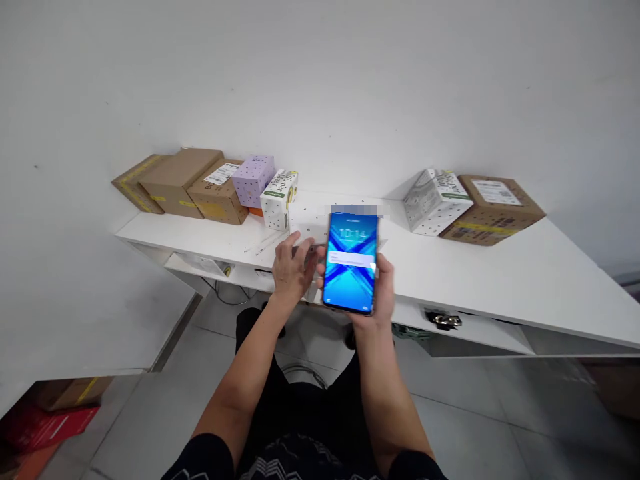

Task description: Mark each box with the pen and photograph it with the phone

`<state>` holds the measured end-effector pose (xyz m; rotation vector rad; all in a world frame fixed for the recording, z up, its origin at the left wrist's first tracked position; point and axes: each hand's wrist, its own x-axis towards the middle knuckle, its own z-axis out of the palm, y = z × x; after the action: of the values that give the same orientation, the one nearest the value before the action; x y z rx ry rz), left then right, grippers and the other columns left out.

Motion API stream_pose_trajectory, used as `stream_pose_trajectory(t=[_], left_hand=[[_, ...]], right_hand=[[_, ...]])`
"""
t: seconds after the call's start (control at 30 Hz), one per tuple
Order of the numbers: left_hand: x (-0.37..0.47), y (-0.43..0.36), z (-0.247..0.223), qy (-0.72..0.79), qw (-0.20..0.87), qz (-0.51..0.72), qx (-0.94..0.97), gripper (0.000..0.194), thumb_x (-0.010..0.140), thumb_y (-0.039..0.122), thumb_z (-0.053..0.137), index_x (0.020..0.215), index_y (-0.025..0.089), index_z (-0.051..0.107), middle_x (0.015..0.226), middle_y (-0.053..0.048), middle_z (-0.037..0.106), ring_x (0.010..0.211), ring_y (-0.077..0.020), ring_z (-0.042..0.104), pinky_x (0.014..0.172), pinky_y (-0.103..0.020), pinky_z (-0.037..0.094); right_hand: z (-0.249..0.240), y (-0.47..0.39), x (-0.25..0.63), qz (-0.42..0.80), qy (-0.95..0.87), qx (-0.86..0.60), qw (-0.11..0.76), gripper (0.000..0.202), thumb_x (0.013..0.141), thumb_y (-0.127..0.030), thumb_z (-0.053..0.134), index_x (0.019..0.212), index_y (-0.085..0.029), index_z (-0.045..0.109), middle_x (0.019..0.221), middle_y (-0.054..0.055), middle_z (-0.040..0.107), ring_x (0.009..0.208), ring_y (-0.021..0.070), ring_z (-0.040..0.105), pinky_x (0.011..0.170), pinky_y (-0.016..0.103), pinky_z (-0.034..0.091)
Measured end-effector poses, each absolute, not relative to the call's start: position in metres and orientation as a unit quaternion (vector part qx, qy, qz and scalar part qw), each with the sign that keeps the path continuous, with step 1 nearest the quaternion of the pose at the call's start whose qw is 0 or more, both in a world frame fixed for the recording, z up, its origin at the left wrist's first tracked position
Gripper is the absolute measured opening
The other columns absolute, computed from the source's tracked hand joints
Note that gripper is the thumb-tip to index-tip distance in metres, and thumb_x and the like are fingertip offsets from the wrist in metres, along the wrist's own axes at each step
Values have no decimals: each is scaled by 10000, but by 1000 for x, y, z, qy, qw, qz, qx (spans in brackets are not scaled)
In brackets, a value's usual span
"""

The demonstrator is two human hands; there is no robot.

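"Can you read the message (351, 259) on that phone (349, 287)?"
"No, the print's too small and blurred. The phone hides much of the right hand (384, 283), too."
"And what's the left hand (291, 270) touching?"
"I can't tell. That carton's white label (495, 192) is illegible, and the red package (63, 427) runs out of view, lower left."

The right-hand grip (384, 287) holds a smartphone (350, 267), screen lit and showing 10:14. The left-hand grip (293, 268) is just beside it, fingers bent. On the bench (480, 287), left side: three cardboard boxes (181, 177), a lilac carton (253, 181), a white carton (278, 201). Right side: a second white carton (434, 203), a taped cardboard box (493, 210).
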<state>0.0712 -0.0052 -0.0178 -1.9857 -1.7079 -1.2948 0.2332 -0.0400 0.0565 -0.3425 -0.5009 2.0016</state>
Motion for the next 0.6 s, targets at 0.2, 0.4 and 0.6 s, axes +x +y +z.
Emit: stream_pose_trajectory(t=[0.2, 0.4, 0.6], left_hand=[[69, -14, 3, -555, 204, -407, -696, 269, 946, 313, 601, 1196, 238, 665, 1243, -133, 613, 1069, -272, 560, 816, -357, 527], [77, 7, 13, -578, 196, -375, -698, 252, 933, 351, 598, 1141, 260, 709, 1141, -126, 645, 949, -278, 548, 802, -400, 451], [102, 48, 36, -613, 191, -271, -717, 187, 935, 339, 554, 992, 238, 701, 972, -141, 610, 948, -315, 507, 769, -438, 356]], right_hand=[[27, -30, 320, 533, -253, -422, 688, 579, 764, -637, 544, 1172, -237, 637, 1069, 66, 707, 862, 235, 698, 694, 372, 571], [-33, 4, 379, 169, -439, -770, 431, 544, 822, -484, 588, 1289, -207, 626, 1083, 119, 665, 964, 277, 611, 867, 431, 470], [-61, 20, 377, 3, -562, -806, 189, 561, 913, -425, 520, 1403, -154, 557, 1323, 241, 565, 1112, 385, 556, 910, 500, 429]])
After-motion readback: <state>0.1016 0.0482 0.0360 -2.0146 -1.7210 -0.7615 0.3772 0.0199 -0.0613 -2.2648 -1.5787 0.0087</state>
